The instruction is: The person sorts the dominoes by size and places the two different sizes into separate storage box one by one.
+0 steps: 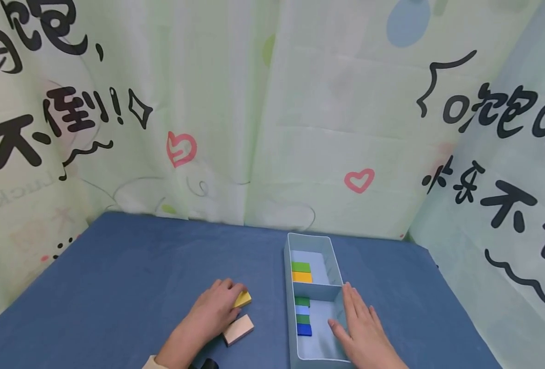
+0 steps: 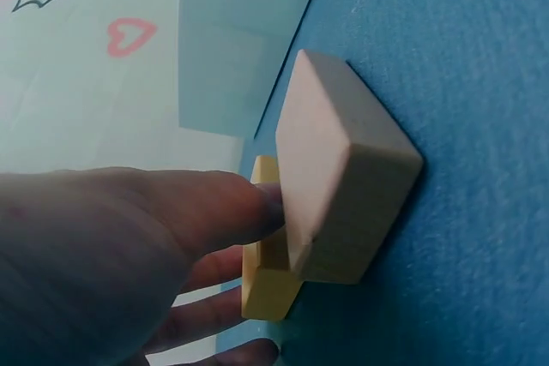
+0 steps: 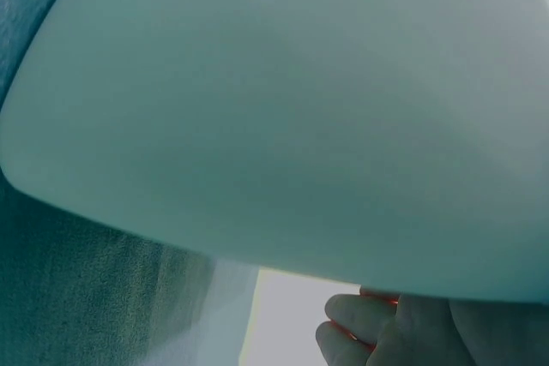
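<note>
My left hand (image 1: 217, 305) has its thumb and fingers about a yellow block (image 1: 242, 299), pinching it. The left wrist view shows the thumb on the near side of that yellow block (image 2: 268, 285) and the other fingers beyond it. Close beside the thumb a pale wooden block (image 1: 239, 329) lies on the blue cloth. My right hand (image 1: 366, 330) is at the right wall of a light blue two-compartment box (image 1: 292, 328), fingers straight, thumb over the inside. In the right wrist view the box wall (image 3: 283, 126) hides much of this hand.
Green block (image 1: 301, 267) and orange block (image 1: 302, 277) lie in the box's far compartment. Along the near compartment's left side are green, light blue and dark blue blocks (image 1: 304, 330). A printed curtain (image 1: 254, 102) hangs behind the blue-covered table (image 1: 138, 287). A black object (image 1: 209, 364) shows at the bottom edge.
</note>
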Demonstrator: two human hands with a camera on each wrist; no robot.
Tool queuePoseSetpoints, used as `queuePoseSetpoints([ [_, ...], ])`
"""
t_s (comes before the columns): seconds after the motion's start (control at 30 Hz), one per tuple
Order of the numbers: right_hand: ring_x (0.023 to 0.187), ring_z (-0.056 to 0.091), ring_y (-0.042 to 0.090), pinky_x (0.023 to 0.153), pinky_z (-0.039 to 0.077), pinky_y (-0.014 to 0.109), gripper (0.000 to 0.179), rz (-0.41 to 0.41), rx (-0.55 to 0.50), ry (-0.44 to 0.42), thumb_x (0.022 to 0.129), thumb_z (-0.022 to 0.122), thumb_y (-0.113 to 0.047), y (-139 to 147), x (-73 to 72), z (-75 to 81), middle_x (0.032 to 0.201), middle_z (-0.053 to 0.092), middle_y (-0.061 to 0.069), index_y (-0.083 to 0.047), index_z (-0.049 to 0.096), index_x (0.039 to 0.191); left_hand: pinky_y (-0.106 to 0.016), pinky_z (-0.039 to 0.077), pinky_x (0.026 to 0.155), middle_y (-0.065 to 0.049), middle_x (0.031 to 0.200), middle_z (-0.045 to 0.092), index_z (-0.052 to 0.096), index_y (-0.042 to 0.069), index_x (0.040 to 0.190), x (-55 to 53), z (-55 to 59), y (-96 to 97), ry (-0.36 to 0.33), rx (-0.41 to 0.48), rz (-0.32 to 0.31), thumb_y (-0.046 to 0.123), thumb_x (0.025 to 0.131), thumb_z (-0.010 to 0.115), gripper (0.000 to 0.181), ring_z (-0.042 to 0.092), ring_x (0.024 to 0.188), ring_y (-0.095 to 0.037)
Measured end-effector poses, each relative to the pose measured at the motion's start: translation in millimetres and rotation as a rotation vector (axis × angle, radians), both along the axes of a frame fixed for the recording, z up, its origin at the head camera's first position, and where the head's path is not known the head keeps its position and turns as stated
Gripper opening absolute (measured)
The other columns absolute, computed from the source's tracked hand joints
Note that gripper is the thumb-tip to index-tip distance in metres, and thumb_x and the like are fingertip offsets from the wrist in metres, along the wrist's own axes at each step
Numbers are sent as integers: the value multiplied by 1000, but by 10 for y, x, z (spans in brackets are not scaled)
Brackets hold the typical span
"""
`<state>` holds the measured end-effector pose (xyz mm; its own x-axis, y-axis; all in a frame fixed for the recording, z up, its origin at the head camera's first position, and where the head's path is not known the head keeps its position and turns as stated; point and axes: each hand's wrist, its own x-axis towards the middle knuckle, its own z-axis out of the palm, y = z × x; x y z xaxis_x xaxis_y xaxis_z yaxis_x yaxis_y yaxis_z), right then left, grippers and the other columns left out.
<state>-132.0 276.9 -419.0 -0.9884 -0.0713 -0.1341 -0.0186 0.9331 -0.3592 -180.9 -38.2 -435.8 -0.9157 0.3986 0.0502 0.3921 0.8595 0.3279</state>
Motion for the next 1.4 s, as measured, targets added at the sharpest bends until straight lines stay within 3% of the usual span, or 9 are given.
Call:
queuePoseSetpoints([
  [0.27,151,12,45,114,9,72,93,-3,-3,-3,98,49,-56,2,-13,-3,164,11,25,3,8,157,-35,48,69,-4,101,62,64,19,119,23,-51,3,100,36,-43,15,86,76,35,55,86,-18],
  [0.67,150,12,46,113,9,73,92,-8,0,-9,98,51,-53,-4,-15,-4,163,11,26,4,8,156,-32,47,67,-2,99,61,64,19,119,14,-71,-1,127,49,-73,6,87,73,36,52,83,-16],
  [0.9,150,12,46,113,9,73,92,-11,3,-13,98,50,-54,-14,-21,-7,163,11,26,3,8,157,-33,47,70,-1,98,60,67,22,115,24,-54,-8,99,51,-81,2,88,67,34,51,84,-17],
  [1.2,150,11,47,113,9,73,93,-15,14,-25,98,50,-55,-7,-34,-1,163,10,26,4,7,156,-32,44,67,2,96,58,69,28,113,25,-52,16,112,17,-83,15,89,73,27,47,81,-14],
  [1.4,151,10,46,114,7,73,93,-12,3,-40,98,49,-55,-1,-32,11,164,9,26,4,6,156,-32,45,66,2,95,59,70,28,110,27,-66,7,127,6,-77,14,88,75,27,47,80,-13],
])
